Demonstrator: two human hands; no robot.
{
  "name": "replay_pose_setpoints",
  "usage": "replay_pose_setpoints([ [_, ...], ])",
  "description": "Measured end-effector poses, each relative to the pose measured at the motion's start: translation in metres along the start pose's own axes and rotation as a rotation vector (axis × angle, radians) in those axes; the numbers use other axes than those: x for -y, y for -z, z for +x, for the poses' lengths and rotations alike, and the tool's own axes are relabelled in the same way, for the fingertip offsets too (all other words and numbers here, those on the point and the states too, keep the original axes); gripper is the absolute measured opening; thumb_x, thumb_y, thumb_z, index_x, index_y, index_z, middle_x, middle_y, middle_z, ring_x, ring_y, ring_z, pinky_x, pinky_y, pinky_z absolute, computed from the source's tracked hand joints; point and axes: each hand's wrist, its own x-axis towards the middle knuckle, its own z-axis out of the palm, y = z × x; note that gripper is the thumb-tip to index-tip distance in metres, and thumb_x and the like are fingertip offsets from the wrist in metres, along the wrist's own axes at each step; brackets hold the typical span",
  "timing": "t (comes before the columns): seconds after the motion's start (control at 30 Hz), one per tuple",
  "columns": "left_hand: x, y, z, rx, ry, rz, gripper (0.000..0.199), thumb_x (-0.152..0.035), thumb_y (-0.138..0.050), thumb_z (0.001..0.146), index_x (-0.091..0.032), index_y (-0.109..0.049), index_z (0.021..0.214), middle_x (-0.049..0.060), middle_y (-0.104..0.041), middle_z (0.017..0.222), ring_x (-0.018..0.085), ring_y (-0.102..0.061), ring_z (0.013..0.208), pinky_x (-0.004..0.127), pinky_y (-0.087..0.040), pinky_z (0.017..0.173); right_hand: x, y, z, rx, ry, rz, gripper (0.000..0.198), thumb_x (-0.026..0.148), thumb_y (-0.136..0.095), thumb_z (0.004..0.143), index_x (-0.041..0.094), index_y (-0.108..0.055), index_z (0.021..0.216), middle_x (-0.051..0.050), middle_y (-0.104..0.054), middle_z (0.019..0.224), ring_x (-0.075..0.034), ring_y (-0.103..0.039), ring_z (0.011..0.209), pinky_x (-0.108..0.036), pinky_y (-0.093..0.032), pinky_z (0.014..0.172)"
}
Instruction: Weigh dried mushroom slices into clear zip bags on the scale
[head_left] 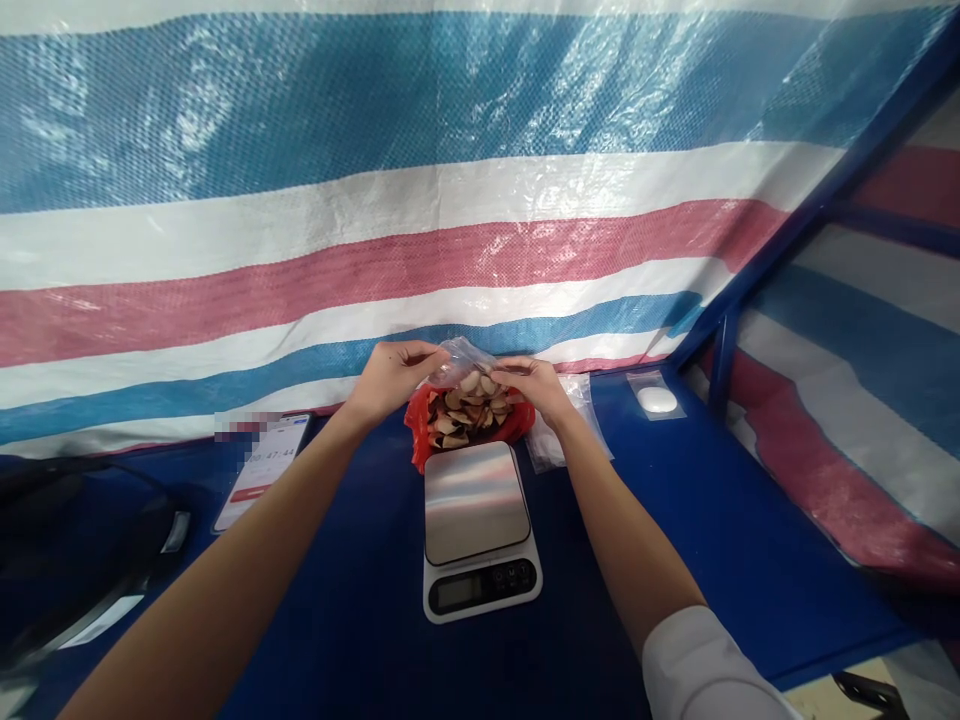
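Both of my hands pinch a clear plastic bag [466,355] near the back of the table. My left hand [394,378] has its fingers closed on the bag's left side. On the bag's right side, the fingers of my right hand [534,384] are pressed together. A few pale pieces show in or behind the clear plastic; I cannot tell which. Below it lies a red plastic bag [418,432], spread open, with many dried-looking brown and cream pieces [465,418] in it. Directly in front of that stands a white kitchen scale [476,510] with a bare metal plate.
A phone [262,470] showing a timer lies left, near a dark bag [90,550]. Clear plastic bags [551,440] lie under my right wrist. A white oval object [657,400] sits on clear plastic at the right. Striped sheeting [375,250] walls the blue table [675,510].
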Motion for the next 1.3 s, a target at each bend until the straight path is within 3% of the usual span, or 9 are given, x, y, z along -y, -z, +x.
replay_pose_setpoints([
  [0.2,0.002,-0.002,0.0,0.058,0.002,0.035,0.034,-0.052,-0.069,0.077,-0.019,-0.079,0.082,0.004,-0.079,0.087,0.023,-0.069,0.084,0.029,-0.051,0.072,-0.016,-0.01,0.01,-0.061,0.152,-0.059,0.033,0.038,-0.081,0.062,0.018,-0.077,0.088,-0.005,-0.078,0.09,-0.021,-0.07,0.084,-0.032,-0.058,0.072],
  [0.3,0.003,0.0,0.001,0.054,0.004,0.017,0.037,-0.054,-0.07,0.076,-0.019,-0.079,0.083,0.005,-0.078,0.087,0.022,-0.069,0.082,0.03,-0.051,0.073,-0.021,-0.011,0.013,-0.094,0.198,-0.118,0.029,0.039,-0.078,0.064,0.019,-0.076,0.085,-0.004,-0.077,0.085,-0.021,-0.07,0.079,-0.032,-0.057,0.072],
  [0.57,0.005,0.006,0.003,0.019,0.021,-0.05,0.036,-0.052,-0.072,0.072,-0.017,-0.077,0.08,0.006,-0.076,0.079,0.018,-0.066,0.07,0.03,-0.052,0.071,-0.015,-0.003,0.009,-0.082,0.141,-0.189,0.024,0.038,-0.077,0.064,0.019,-0.075,0.078,-0.002,-0.073,0.07,-0.016,-0.062,0.058,-0.028,-0.05,0.053],
  [0.73,0.006,0.003,0.003,0.031,-0.013,0.009,0.04,-0.055,-0.069,0.076,-0.017,-0.077,0.083,0.006,-0.077,0.083,0.019,-0.066,0.072,0.03,-0.051,0.071,-0.015,-0.009,0.009,-0.055,0.188,-0.183,0.022,0.034,-0.078,0.063,0.02,-0.076,0.08,-0.002,-0.075,0.082,-0.018,-0.066,0.072,-0.028,-0.054,0.062],
  [0.9,0.005,0.0,0.004,0.035,-0.055,0.094,0.04,-0.055,-0.065,0.08,-0.018,-0.077,0.08,0.004,-0.075,0.076,0.021,-0.067,0.076,0.027,-0.048,0.065,-0.018,-0.015,0.009,-0.033,0.153,-0.16,0.028,0.043,-0.078,0.067,0.02,-0.078,0.083,0.001,-0.069,0.064,-0.016,-0.062,0.062,-0.029,-0.052,0.062],
  [1.03,0.002,0.003,0.003,0.052,-0.055,0.092,0.04,-0.055,-0.064,0.08,-0.017,-0.077,0.079,0.004,-0.075,0.077,0.02,-0.066,0.074,0.027,-0.049,0.067,-0.02,-0.017,0.009,-0.078,0.193,-0.155,0.024,0.042,-0.079,0.065,0.021,-0.076,0.076,-0.001,-0.073,0.073,-0.018,-0.065,0.071,-0.029,-0.052,0.069],
  [1.17,0.0,0.006,0.001,0.04,-0.038,0.079,0.032,-0.047,-0.063,0.078,-0.017,-0.075,0.077,0.003,-0.074,0.074,0.017,-0.064,0.067,0.027,-0.048,0.066,-0.021,-0.014,0.009,-0.094,0.183,-0.178,0.025,0.044,-0.077,0.068,0.021,-0.075,0.077,0.001,-0.068,0.063,-0.018,-0.063,0.064,-0.029,-0.051,0.063],
  [1.3,-0.001,0.004,0.0,0.046,-0.037,0.085,0.031,-0.045,-0.062,0.079,-0.017,-0.075,0.077,0.004,-0.074,0.074,0.017,-0.064,0.067,0.028,-0.049,0.068,-0.02,-0.014,0.008,-0.122,0.236,-0.201,0.024,0.041,-0.076,0.069,0.02,-0.074,0.082,-0.002,-0.073,0.077,-0.019,-0.067,0.075,-0.028,-0.054,0.067],
])
